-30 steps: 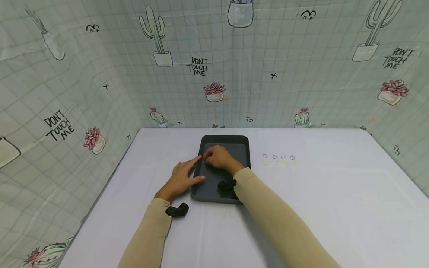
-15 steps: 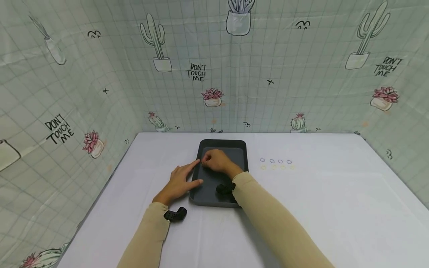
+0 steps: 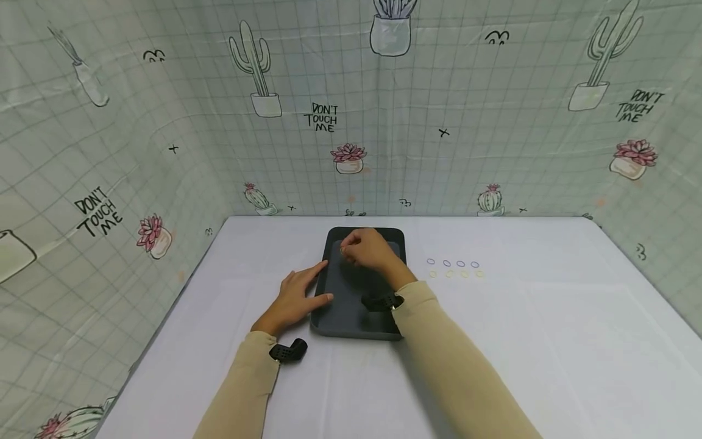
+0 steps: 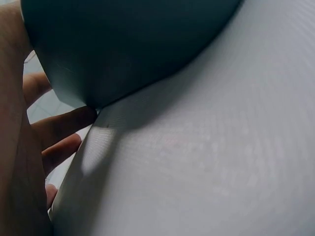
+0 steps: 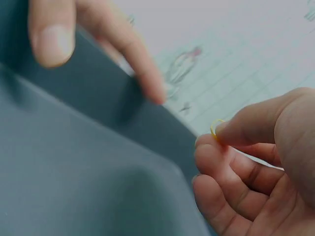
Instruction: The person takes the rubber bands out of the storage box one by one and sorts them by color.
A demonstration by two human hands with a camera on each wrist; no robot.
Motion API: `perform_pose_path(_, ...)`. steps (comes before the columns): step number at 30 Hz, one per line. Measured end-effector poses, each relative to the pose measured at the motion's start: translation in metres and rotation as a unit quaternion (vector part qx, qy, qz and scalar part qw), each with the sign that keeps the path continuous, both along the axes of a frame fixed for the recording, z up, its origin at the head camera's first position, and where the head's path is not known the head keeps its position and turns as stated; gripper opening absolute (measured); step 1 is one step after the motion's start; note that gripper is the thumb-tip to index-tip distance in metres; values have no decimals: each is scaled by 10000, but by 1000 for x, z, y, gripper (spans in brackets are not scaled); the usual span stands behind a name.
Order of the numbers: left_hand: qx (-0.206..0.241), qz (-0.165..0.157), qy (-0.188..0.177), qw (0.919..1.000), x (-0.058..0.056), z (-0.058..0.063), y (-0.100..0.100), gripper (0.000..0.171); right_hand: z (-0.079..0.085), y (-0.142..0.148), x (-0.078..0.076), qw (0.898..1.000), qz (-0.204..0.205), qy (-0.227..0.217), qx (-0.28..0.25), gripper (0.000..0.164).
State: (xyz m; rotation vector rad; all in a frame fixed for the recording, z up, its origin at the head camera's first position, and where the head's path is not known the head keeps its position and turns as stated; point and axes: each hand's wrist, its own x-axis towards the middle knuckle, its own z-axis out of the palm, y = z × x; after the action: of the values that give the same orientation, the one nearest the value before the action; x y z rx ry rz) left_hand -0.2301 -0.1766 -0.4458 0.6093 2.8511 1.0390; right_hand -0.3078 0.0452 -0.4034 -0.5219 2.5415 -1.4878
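Observation:
A dark grey rectangular tray lies on the white table. Inside its outline, over the upper part, my right hand pinches a thin yellow rubber band between thumb and index finger; the loop stands up from the fingertips. My left hand is spread at the tray's left side, its index fingertip touching the rim and its thumb reaching over the edge. In the left wrist view, that hand's fingers lie against the tray's dark wall. My right hand and forearm hide part of the tray floor.
To the right of the tray lie a row of several purple-blue bands and, nearer, a row of several yellow bands. A patterned cloth hangs behind and at the sides of the table.
My right hand has drawn back from the tray's left wall, rising and shifting slightly right, away from my left index fingertip. My left hand keeps its place on the rim.

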Motion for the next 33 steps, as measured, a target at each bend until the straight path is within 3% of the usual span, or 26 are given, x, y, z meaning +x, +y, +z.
perform_pose_path(9,-19,50,-12,10000,1,-2,0,81,10,24,20,9985,-81,27,-537,26)
perform_pose_path(14,-43,24,-41,10000,1,-1,1,81,6,28,28,9955,-256,-65,-908,21)
perform_pose_path(20,27,33,-29,10000,3,1,1,81,-2,29,31,9875,-447,-124,-1504,16)
perform_pose_path(33,32,-1,19,10000,0,-1,2,81,2,58,40,9800,-418,-273,-1925,22)
